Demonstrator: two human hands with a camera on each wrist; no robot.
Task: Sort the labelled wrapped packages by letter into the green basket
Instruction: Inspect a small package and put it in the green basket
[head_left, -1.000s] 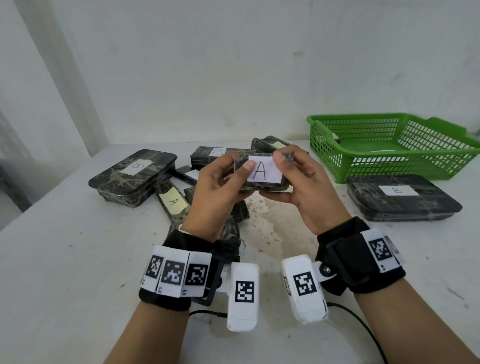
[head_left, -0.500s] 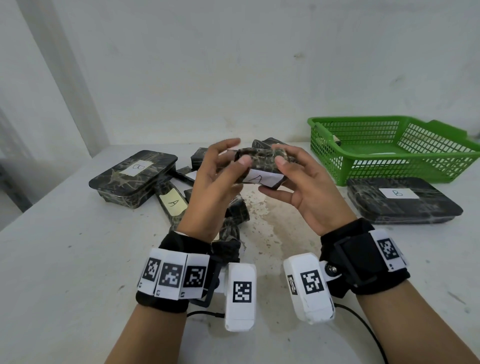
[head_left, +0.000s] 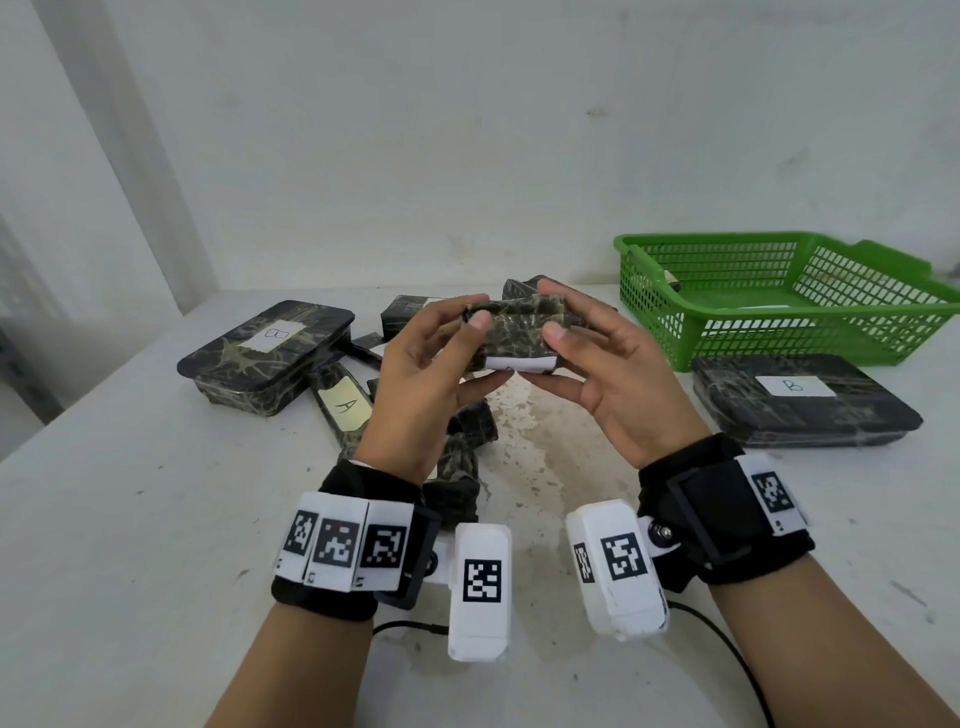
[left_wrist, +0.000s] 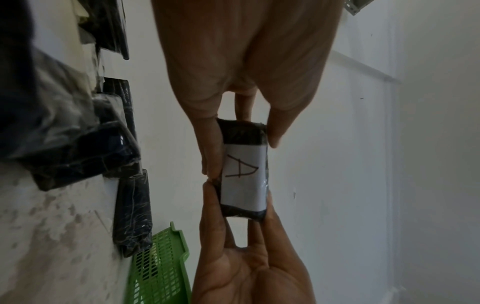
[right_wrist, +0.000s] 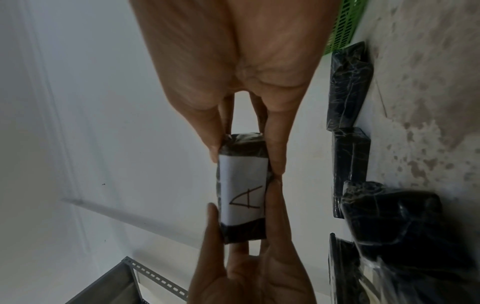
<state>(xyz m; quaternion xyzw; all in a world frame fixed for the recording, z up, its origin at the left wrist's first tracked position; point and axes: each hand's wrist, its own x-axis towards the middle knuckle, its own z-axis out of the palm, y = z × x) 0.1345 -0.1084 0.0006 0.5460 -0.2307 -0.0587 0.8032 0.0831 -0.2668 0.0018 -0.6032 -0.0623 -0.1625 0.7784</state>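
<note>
Package A (head_left: 511, 338), a small dark block in shiny film, sits at the centre of the head view, held in the air above the desk (head_left: 130, 519) between both hands. The left hand (head_left: 421, 374) pinches its left end, thumb on top and fingers below; the right hand (head_left: 613, 374) pinches the right end the same way, so each grip is narrow and closed on the block. Its white label (left_wrist: 242, 176) shows the letter A in both wrist views. It looks light and fairly stiff, keeping square corners under the pinch, though the film probably makes it slippery; the short ends seem the surest hold. The green basket (head_left: 779, 332) stands at the right of the frame, well apart, with a flat package marked B (head_left: 800, 400) just in front of it.
</note>
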